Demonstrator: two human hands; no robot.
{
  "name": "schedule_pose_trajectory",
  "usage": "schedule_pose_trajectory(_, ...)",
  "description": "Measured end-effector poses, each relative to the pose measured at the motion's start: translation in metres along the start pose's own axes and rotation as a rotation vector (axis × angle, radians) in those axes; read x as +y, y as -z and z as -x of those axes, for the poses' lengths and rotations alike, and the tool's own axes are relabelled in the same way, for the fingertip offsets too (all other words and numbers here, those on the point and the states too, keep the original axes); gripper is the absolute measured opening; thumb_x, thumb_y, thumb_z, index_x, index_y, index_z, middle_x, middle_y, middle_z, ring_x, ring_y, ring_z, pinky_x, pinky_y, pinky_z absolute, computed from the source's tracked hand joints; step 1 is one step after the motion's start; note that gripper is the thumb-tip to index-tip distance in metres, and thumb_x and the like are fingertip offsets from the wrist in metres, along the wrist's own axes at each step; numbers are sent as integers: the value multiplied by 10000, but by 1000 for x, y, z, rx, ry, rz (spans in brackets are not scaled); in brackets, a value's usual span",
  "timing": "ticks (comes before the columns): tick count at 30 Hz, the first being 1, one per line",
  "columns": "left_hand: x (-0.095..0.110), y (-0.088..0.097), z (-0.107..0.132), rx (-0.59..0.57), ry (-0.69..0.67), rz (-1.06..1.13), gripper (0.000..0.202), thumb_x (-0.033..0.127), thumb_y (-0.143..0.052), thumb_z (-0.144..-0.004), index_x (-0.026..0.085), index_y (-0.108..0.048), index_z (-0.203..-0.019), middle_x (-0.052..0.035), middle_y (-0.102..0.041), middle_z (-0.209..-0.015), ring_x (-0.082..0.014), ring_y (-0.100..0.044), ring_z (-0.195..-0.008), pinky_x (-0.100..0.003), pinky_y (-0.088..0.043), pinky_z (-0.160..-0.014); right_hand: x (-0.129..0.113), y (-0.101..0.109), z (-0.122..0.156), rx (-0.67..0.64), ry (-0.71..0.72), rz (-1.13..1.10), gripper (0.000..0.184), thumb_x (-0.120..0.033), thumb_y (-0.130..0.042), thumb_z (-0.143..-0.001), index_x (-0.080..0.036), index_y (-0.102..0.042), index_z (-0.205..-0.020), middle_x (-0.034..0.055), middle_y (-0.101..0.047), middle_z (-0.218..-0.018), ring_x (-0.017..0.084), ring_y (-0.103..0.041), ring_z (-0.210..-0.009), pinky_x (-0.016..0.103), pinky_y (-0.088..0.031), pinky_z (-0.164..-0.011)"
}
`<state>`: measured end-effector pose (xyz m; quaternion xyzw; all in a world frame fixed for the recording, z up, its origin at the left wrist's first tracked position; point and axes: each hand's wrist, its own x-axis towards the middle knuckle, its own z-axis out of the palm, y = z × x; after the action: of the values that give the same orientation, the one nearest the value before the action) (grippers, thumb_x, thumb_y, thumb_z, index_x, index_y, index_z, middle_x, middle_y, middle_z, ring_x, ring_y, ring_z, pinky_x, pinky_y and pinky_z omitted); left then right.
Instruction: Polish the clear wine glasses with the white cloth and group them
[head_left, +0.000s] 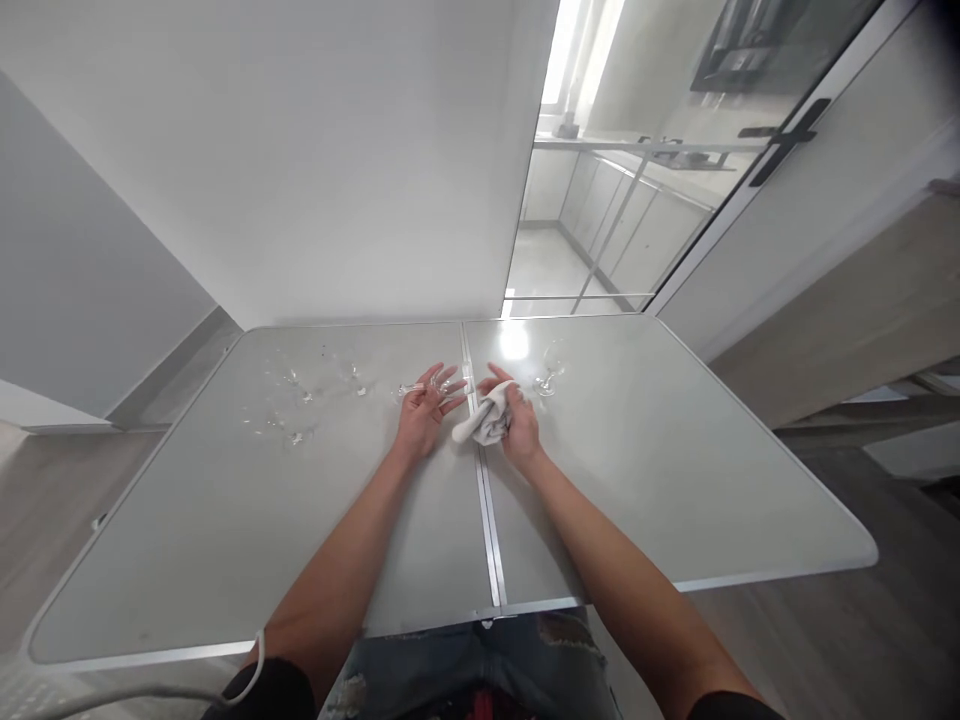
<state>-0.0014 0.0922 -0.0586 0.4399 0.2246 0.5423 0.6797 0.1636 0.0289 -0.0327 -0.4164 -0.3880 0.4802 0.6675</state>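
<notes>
My left hand (423, 412) holds a clear stemmed glass (441, 385) lying sideways over the table, its fingers curled loosely around it. The glass is so transparent that its outline is hard to follow. A crumpled white cloth (489, 416) is gripped in my right hand (520, 424), just right of the glass; part of it hangs toward my left hand. Between the two hands there is a small gap. To the left stand several more clear stemmed glasses (358, 386), and one other stemmed glass (547, 384) is beyond my right hand.
The light grey folding table (645, 470) has a metal seam (487, 530) down its middle. A white wall (337, 160) rises along its far edge. Behind to the right is a glass door with a dark handle (787, 142). A white cable (255, 665) runs by my left arm.
</notes>
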Motion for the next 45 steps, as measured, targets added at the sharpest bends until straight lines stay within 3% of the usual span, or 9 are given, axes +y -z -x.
schedule_pose_trajectory(4,-1,-3,2,23,-50,-76,509,498,-734,-846,265,-634,-1287,-140,-598,-1418,-285,-686,-1148,-457,-564,-951,-5,18,-9,401,82,159,649,-662,-416,-951,-225,-565,-1408,54,-686,-976,161,-659,-870,268,-543,-765)
schedule_pose_trajectory(7,-5,-8,5,-14,-48,-126,534,482,-792,-793,235,-672,-1251,-157,-644,-1356,-301,-705,-1104,-471,-563,-950,-1,23,-13,503,139,229,636,-641,-484,-932,-203,-574,-1384,67,-692,-1012,177,-662,-920,283,-537,-771)
schedule_pose_trajectory(14,-7,-9,5,-7,-64,-237,550,449,-816,-771,202,-698,-1248,-148,-671,-1324,-290,-694,-1118,-452,-559,-989,9,9,-11,146,39,157,323,-499,-683,-850,-178,-693,-876,23,-663,-814,167,-620,-782,282,-510,-744)
schedule_pose_trajectory(22,-6,-3,5,-54,-39,-331,544,419,-863,-716,201,-736,-1198,-127,-723,-1235,-293,-673,-1161,-415,-514,-1039,-7,13,-6,-198,-30,43,545,-462,-633,-906,-307,-492,-1410,15,-646,-1154,183,-617,-1069,331,-481,-986)
schedule_pose_trajectory(27,-14,5,1,54,-93,-295,548,568,-844,-672,158,-775,-1028,-141,-758,-1106,-238,-728,-890,-329,-592,-759,-3,17,-1,-299,201,400,749,-520,-551,-958,-266,-244,-1592,86,-571,-1368,261,-538,-1267,438,-377,-1134)
schedule_pose_trajectory(31,-18,10,-1,99,-118,-305,487,609,-720,-793,128,-773,-842,-141,-746,-1124,-157,-673,-693,-279,-558,-581,-3,20,0,-455,322,729,776,-546,-533,-953,-204,-264,-1596,137,-529,-1444,354,-407,-1392,552,-290,-1179)
schedule_pose_trajectory(34,-17,8,-1,59,-116,-299,445,564,-716,-822,130,-783,-896,-144,-724,-1194,-203,-704,-848,-298,-591,-677,-7,17,-1,-399,272,583,722,-513,-535,-963,-237,-289,-1584,105,-495,-1480,316,-418,-1387,515,-297,-1189)
schedule_pose_trajectory(40,-8,-4,2,-77,-84,-217,531,490,-769,-809,185,-708,-1240,-143,-695,-1281,-262,-691,-1082,-362,-559,-929,-11,9,-4,-218,-133,-182,541,-482,-573,-946,-340,-461,-1456,34,-630,-1240,228,-616,-1111,408,-517,-963)
schedule_pose_trajectory(45,-8,-2,2,-69,-121,-228,558,484,-823,-751,183,-722,-1210,-139,-741,-1164,-253,-703,-1018,-324,-557,-853,-8,6,-3,-194,-104,-105,530,-495,-618,-926,-327,-504,-1415,29,-624,-1158,209,-602,-1028,364,-515,-911)
